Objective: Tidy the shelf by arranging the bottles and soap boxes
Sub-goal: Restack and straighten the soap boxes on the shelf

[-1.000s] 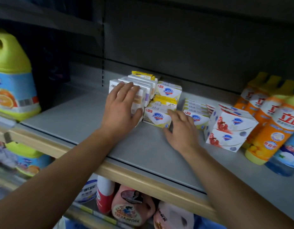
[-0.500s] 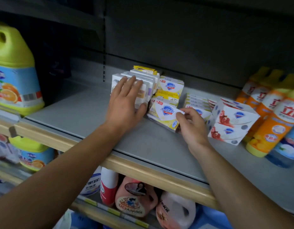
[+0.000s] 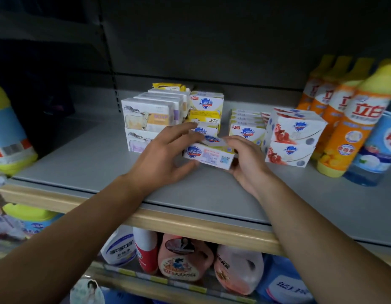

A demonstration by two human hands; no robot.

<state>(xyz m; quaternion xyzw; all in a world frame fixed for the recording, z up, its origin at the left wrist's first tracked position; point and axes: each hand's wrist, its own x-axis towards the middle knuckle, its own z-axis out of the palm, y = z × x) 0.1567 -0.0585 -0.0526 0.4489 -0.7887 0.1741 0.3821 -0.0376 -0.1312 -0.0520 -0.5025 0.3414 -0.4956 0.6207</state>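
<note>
A white and yellow Safeguard soap box (image 3: 210, 155) is held just above the grey shelf (image 3: 93, 163), its long side facing me. My right hand (image 3: 247, 161) grips its right end, fingers on top and thumb below. My left hand (image 3: 163, 154) lies at its left end with fingers stretched straight over the top and the thumb touching the lower corner. Behind stand a stack of cow-print soap boxes (image 3: 146, 119), a yellow Safeguard stack (image 3: 206, 104), a row of flat Safeguard boxes (image 3: 247, 130) and two pomegranate Safeguard boxes (image 3: 293, 137).
Orange dish-soap bottles (image 3: 352, 128) and a blue bottle (image 3: 379, 150) line the shelf's right side. A big yellow-capped jug (image 3: 5, 137) stands at the far left. The wooden shelf edge (image 3: 190, 224) runs below my arms, with more bottles (image 3: 183, 257) underneath.
My left hand left the cow-print stack and moved right to the Safeguard box. My right hand picked that box up and turned it long side toward me.
</note>
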